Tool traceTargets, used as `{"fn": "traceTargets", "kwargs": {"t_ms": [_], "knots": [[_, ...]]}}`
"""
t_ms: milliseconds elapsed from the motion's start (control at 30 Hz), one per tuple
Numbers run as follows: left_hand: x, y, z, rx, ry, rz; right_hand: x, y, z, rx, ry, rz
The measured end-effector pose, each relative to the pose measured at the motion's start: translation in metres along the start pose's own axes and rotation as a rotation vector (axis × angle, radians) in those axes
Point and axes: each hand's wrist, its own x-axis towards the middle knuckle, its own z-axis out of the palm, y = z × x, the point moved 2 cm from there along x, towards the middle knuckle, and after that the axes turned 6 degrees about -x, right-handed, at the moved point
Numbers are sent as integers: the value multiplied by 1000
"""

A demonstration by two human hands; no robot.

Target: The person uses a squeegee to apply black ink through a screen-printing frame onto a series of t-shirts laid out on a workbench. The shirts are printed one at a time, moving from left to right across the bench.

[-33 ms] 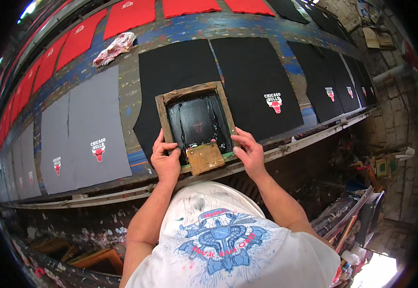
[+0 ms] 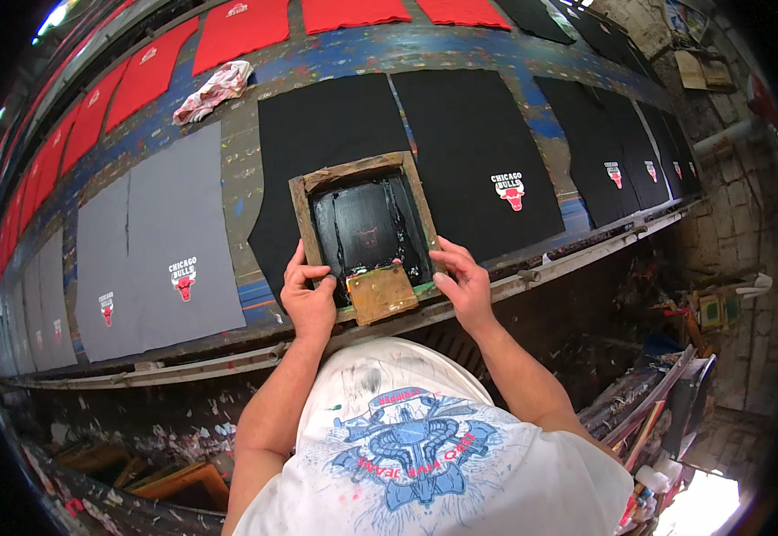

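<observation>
A wooden screen-printing frame (image 2: 302,210) lies over the lower part of a black fabric panel (image 2: 326,116). Its dark, glossy mesh (image 2: 353,214) bears a faint red bull's-head shape and streaks of black. Against the frame's near side leans a squeegee (image 2: 382,295) with a worn yellowish-brown wooden handle; its blade is hidden. My left hand (image 2: 308,299) grips the frame's near left corner, thumb on top. At the near right corner my right hand (image 2: 465,284) is closed on the same frame, thumb inward. Neither hand touches the squeegee's handle.
Printed black panels (image 2: 478,134) lie to the right, printed grey panels (image 2: 156,232) to the left. Red panels (image 2: 241,36) line the far side. A crumpled stained rag (image 2: 214,92) sits on the paint-spotted table (image 2: 335,54). A metal rail (image 2: 576,255) runs along the near edge.
</observation>
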Motion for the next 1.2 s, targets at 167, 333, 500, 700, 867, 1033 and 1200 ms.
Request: {"fn": "traceTargets", "kwargs": {"t_ms": [167, 333, 500, 700, 867, 1033, 1200], "knots": [[0, 1, -2, 21, -7, -10, 0, 1, 2, -48, 20, -34], [8, -3, 1, -62, -17, -24, 7, 3, 0, -55, 12, -43], [9, -6, 2, -76, -17, -39, 9, 5, -2, -91, 13, -58], [8, -4, 2, -102, -9, -60, 9, 8, -3, -84, 6, -55], [8, -3, 4, -82, 7, -40, 10, 9, -4, -65, -6, -52], [8, -2, 4, -34, 8, -13, 9, 7, -5, -32, -20, -45], [8, -2, 4, -32, 10, 8, 9, 7, -5, -18, -24, -48]]}}
